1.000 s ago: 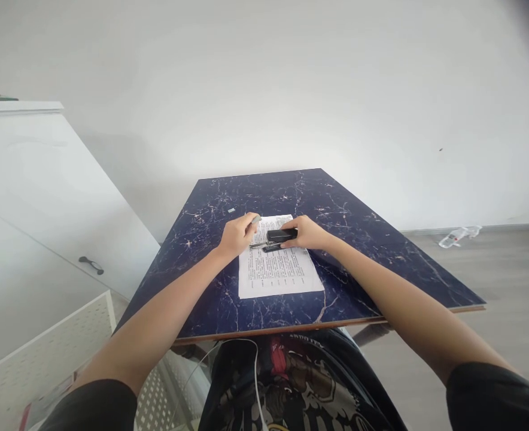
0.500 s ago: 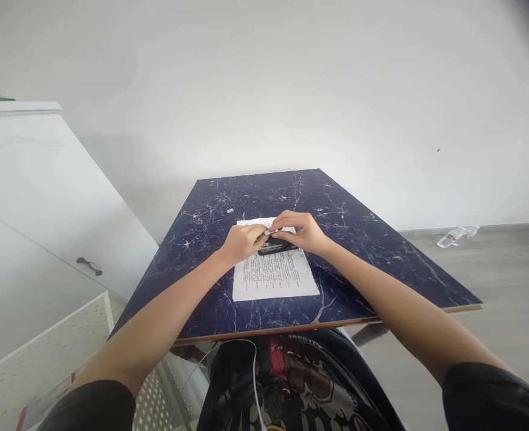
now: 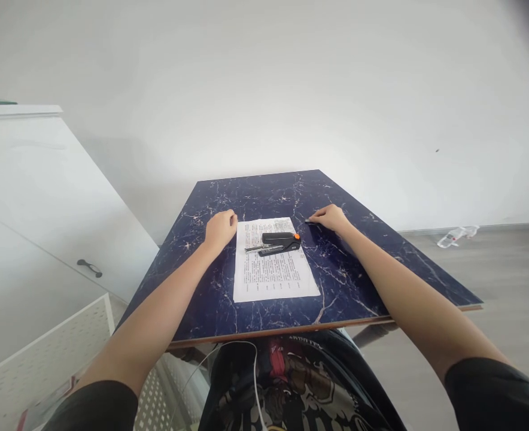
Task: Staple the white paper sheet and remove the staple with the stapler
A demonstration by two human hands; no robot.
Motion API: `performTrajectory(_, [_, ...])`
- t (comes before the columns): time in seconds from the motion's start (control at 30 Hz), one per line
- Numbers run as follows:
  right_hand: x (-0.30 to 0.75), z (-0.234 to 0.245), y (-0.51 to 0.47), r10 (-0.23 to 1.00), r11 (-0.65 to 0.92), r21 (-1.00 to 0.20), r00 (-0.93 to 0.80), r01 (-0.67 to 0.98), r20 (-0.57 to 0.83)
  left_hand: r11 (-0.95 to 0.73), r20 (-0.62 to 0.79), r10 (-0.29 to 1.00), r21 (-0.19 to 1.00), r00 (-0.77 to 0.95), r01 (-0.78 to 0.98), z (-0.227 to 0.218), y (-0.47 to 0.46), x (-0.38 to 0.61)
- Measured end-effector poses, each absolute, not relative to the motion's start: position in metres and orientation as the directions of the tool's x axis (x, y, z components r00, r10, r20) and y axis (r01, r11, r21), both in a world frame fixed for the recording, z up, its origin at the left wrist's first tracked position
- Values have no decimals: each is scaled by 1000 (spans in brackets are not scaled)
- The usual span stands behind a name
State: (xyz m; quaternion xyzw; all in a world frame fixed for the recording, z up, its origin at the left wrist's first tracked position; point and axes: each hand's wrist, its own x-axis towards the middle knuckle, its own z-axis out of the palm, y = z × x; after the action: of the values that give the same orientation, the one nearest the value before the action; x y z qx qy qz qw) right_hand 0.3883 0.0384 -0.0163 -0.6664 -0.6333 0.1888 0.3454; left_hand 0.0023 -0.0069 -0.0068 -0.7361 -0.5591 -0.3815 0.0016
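Observation:
A black stapler (image 3: 279, 244) with an orange button lies across the printed sheets (image 3: 273, 287); a thin metal part sticks out of its left end. Just left of the paper's far corner, my left hand (image 3: 220, 232) rests on the table with its fingers curled in. What those fingers hold, if anything, is hidden. To the right of the paper, my right hand (image 3: 331, 218) pinches a small grey strip (image 3: 308, 221) close to the tabletop; it may be staples, but it is too small to be sure.
The dark blue marbled table (image 3: 264, 320) meets a white wall (image 3: 264, 90). At left stands a white cabinet (image 3: 44, 209) with a black handle, above a white perforated panel (image 3: 67, 341). A clear plastic item (image 3: 455, 236) lies on the floor at right. A white cable (image 3: 255, 383) crosses my lap.
My hands have parted from above the stapler, left hand to the left, right hand to the right with the small grey strip. The small pale piece behind the paper no longer shows near my left hand.

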Motion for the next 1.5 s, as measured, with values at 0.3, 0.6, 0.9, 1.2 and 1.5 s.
performTrajectory(0.3, [394,-33,50,945,-37,-806,282,591,164,-256,307,932,185,192,949,-37,35,-38])
performTrajectory(0.6, [388,-36,51,966,-17,-772,209,635,151,-296,387,898,178,210,938,-36,37,-40])
performTrajectory(0.9, [385,-33,47,972,-3,-707,169,707,165,-316,297,919,155,261,936,-43,43,-40])
performTrajectory(1.2, [382,-29,44,975,7,-667,143,745,171,-333,294,915,168,275,928,-41,41,-38])
performTrajectory(1.5, [382,-31,45,977,17,-653,127,757,172,-322,501,843,181,194,929,-32,33,-35])
